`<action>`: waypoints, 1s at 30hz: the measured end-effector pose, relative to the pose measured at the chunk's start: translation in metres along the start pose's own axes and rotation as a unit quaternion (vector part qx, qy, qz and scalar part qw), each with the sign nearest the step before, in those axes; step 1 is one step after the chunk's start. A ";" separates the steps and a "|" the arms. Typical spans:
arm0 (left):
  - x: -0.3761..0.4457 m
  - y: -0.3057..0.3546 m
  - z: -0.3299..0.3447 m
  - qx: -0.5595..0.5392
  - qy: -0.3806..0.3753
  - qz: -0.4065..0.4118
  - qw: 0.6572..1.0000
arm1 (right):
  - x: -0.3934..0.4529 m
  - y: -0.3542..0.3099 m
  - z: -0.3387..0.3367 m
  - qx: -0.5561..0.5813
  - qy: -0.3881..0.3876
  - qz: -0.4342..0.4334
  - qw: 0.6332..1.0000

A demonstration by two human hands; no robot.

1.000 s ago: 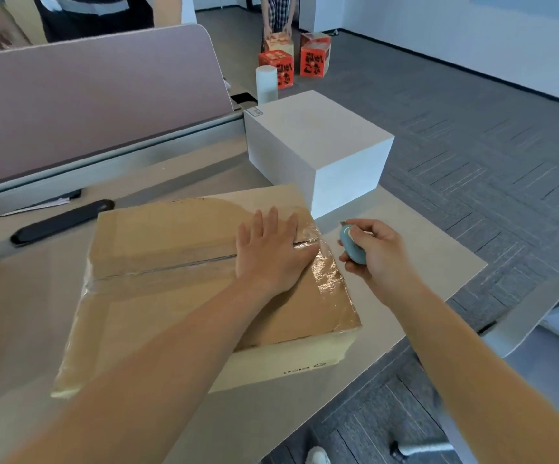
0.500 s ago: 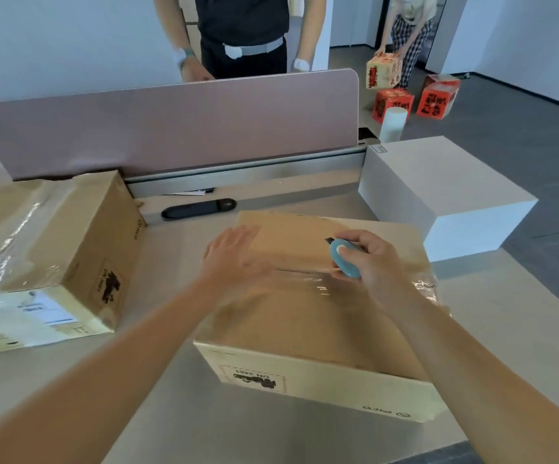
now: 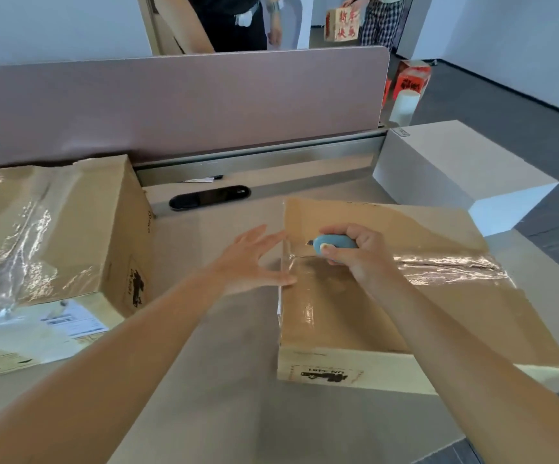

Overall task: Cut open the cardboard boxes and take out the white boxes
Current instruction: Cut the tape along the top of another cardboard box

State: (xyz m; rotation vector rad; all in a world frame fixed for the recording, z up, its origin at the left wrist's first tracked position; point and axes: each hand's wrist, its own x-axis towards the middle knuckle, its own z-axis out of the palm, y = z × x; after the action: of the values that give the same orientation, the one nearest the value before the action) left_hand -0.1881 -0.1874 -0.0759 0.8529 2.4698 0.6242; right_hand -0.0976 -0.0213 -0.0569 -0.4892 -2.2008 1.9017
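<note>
One slip risks the open left hand (image 3: pixel 254 259), bracing the taped brown cardboard box (image 3: pixel 388 296) just ahead of the small blue box cutter (image 3: pixel 333 245) gripped by the right hand (image 3: pixel 358 259).

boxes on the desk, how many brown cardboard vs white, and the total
Brown cardboard boxes: 2, one under the hands and one on the left.
White boxes: 1, at the far right of the desk.
Total: 3
</note>
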 end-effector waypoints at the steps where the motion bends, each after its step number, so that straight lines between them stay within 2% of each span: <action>1: 0.003 -0.002 0.000 -0.002 -0.008 0.006 1.000 | -0.001 -0.001 0.004 -0.029 -0.002 -0.004 1.000; 10: 0.017 -0.013 0.001 0.003 -0.037 0.039 0.999 | 0.005 -0.004 0.026 -0.248 -0.025 -0.075 0.965; 21: 0.025 -0.024 0.008 -0.013 -0.064 0.056 0.996 | 0.011 -0.015 0.021 -0.330 -0.083 -0.060 0.938; 30: 0.028 -0.028 0.010 -0.028 -0.063 0.066 0.995 | 0.008 -0.018 0.027 -0.391 -0.092 -0.087 0.912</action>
State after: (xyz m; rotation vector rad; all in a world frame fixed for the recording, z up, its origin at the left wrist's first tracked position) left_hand -0.2149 -0.1867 -0.1067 1.0086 2.2862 0.6608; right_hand -0.1168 -0.0452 -0.0437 -0.2010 -2.9683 0.9394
